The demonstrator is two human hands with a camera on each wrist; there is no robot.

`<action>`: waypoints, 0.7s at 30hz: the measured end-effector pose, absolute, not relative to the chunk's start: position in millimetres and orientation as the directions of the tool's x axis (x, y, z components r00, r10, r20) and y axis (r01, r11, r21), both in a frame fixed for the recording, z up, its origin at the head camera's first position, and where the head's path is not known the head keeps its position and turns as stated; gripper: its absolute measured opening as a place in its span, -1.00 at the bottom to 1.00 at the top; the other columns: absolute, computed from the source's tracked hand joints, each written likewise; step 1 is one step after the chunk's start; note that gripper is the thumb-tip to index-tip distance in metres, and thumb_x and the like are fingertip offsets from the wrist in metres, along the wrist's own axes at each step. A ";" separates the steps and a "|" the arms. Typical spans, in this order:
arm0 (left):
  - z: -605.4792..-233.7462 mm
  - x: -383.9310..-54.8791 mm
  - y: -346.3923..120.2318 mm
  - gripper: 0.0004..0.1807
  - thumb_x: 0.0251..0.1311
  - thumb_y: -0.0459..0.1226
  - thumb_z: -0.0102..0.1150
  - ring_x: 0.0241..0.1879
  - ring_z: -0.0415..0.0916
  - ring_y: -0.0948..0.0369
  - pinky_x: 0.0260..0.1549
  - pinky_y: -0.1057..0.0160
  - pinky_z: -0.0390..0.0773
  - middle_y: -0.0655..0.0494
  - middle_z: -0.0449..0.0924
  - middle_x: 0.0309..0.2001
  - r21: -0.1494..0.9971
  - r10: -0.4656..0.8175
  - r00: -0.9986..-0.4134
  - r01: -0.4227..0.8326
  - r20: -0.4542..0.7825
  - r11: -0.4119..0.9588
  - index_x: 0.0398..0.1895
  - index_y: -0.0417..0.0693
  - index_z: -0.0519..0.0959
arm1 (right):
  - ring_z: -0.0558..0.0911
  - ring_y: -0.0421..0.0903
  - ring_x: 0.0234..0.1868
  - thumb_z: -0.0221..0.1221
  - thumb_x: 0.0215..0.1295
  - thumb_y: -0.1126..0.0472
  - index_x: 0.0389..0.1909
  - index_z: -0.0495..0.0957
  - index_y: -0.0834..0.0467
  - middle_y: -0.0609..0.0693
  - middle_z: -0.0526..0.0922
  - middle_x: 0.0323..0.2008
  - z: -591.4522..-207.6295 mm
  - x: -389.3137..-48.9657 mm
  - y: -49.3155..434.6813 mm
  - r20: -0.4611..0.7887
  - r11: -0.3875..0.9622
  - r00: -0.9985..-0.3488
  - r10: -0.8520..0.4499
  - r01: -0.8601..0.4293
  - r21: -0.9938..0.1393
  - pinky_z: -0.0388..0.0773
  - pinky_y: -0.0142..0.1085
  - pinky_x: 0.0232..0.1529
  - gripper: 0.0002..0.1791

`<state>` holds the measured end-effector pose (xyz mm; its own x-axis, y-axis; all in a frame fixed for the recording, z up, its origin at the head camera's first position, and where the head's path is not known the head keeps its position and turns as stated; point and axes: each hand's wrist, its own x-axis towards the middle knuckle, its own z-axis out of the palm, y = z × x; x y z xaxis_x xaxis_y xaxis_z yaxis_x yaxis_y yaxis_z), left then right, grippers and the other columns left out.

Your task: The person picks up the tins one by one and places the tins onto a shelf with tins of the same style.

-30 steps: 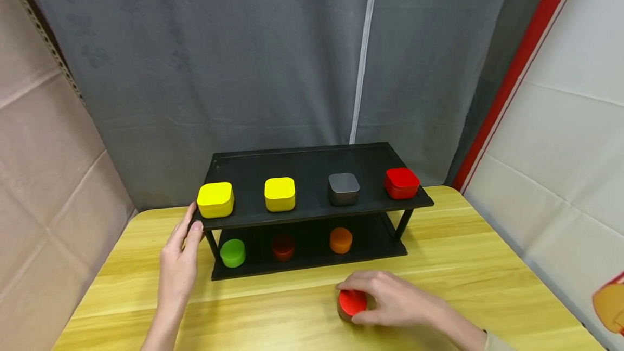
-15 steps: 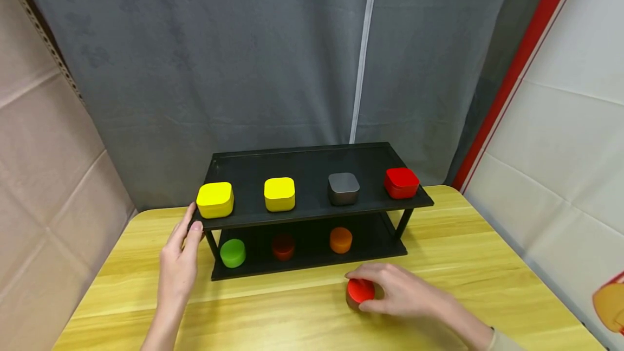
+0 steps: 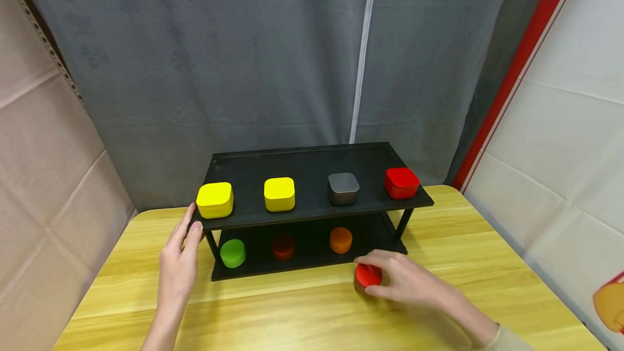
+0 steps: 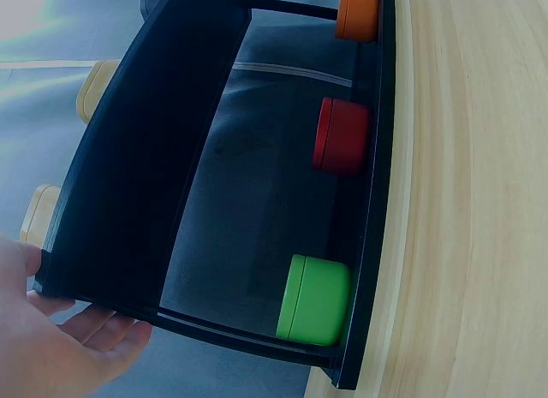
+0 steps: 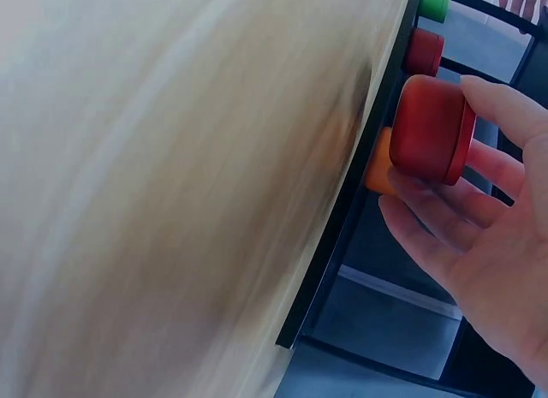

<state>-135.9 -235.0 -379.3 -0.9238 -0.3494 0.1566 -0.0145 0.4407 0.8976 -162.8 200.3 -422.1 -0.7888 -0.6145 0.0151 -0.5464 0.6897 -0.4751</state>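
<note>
My left hand [image 3: 179,264] grips the left front corner of a black two-tier rack [image 3: 312,215]; in the left wrist view its fingers [image 4: 107,334] bend round the end of the upper shelf. With thumb and fingers, my right hand [image 3: 407,281] holds a round red box [image 3: 369,276] in front of the rack's lower shelf, right of centre. The right wrist view shows this red box [image 5: 431,128] pinched at its sides. On the lower shelf stand a green round box [image 3: 233,253], a dark red one [image 3: 283,247] and an orange one [image 3: 340,240].
Along the upper shelf's front stand two yellow square boxes [image 3: 215,200] [image 3: 280,194], a dark grey one [image 3: 343,188] and a red one [image 3: 402,183]. The rack stands on a wooden table [image 3: 273,318]. Behind it hangs a grey curtain [image 3: 219,58]; pale panels flank both sides.
My right hand has carried the round red box forward and a little to the right, closer to the lower shelf. The left hand has kept its place on the rack.
</note>
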 end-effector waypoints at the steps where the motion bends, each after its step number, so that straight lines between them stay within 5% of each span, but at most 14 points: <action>1: -379.2 -135.9 -235.0 -0.45 0.59 0.12 -0.18 0.60 0.16 0.10 0.41 0.39 0.38 0.28 0.13 0.62 0.896 -0.352 -0.923 -0.021 0.153 0.443 0.58 0.53 0.14 | 0.57 -0.28 -0.05 0.41 0.28 -0.04 0.26 0.60 -0.07 -0.20 0.67 0.09 -421.8 -163.7 201.0 0.020 0.695 -0.794 -0.608 -0.544 -0.471 0.70 -0.43 -0.08 -0.46; 6: -379.4 -136.5 -234.9 -0.45 0.60 0.11 -0.18 0.60 0.14 0.07 0.47 0.08 0.35 0.24 0.13 0.63 0.898 -0.345 -0.924 -0.008 0.162 0.441 0.59 0.49 0.14 | 0.56 -0.31 -0.09 0.43 0.25 0.00 0.25 0.61 -0.03 -0.18 0.68 0.07 -421.6 -167.7 203.9 0.058 0.720 -0.810 -0.584 -0.549 -0.425 0.68 -0.44 -0.08 -0.46; 8: -379.3 -136.6 -234.9 -0.45 0.60 0.11 -0.18 0.60 0.15 0.08 0.48 0.11 0.35 0.25 0.13 0.63 0.897 -0.346 -0.924 -0.010 0.160 0.441 0.59 0.49 0.14 | 0.55 -0.31 -0.11 0.43 0.24 0.02 0.24 0.61 -0.02 -0.18 0.68 0.04 -421.7 -168.7 205.0 0.077 0.730 -0.818 -0.570 -0.547 -0.409 0.67 -0.43 -0.10 -0.47; 12: -379.3 -136.7 -235.2 -0.44 0.59 0.12 -0.18 0.59 0.17 0.09 0.35 0.58 0.34 0.27 0.13 0.62 0.896 -0.346 -0.925 -0.015 0.156 0.443 0.59 0.51 0.14 | 0.55 -0.29 -0.13 0.44 0.23 0.05 0.23 0.62 -0.01 -0.14 0.69 0.03 -422.0 -171.4 207.4 0.119 0.753 -0.837 -0.535 -0.535 -0.383 0.67 -0.42 -0.13 -0.47; 14: -379.3 -136.5 -235.2 -0.44 0.59 0.12 -0.18 0.58 0.19 0.07 0.30 0.64 0.34 0.25 0.14 0.62 0.897 -0.344 -0.926 -0.011 0.158 0.443 0.59 0.50 0.14 | 0.56 -0.26 -0.12 0.43 0.23 0.05 0.23 0.61 -0.01 -0.12 0.69 0.04 -421.9 -172.8 208.7 0.129 0.766 -0.847 -0.516 -0.524 -0.373 0.67 -0.42 -0.13 -0.47; 21: -378.7 -136.5 -234.0 -0.45 0.59 0.13 -0.19 0.57 0.22 0.08 0.46 0.00 0.35 0.25 0.16 0.62 0.893 -0.356 -0.921 -0.020 0.159 0.450 0.59 0.52 0.15 | 0.59 -0.22 -0.14 0.43 0.23 0.07 0.23 0.62 0.03 -0.04 0.70 0.02 -420.9 -177.3 212.9 0.167 0.790 -0.866 -0.471 -0.498 -0.358 0.66 -0.43 -0.18 -0.47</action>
<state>-136.5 -234.0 -378.7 -0.9208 -0.3564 0.1587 -0.0204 0.4502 0.8927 -177.3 212.9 -420.9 -0.8663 -0.4709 0.1668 -0.4983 0.7897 -0.3578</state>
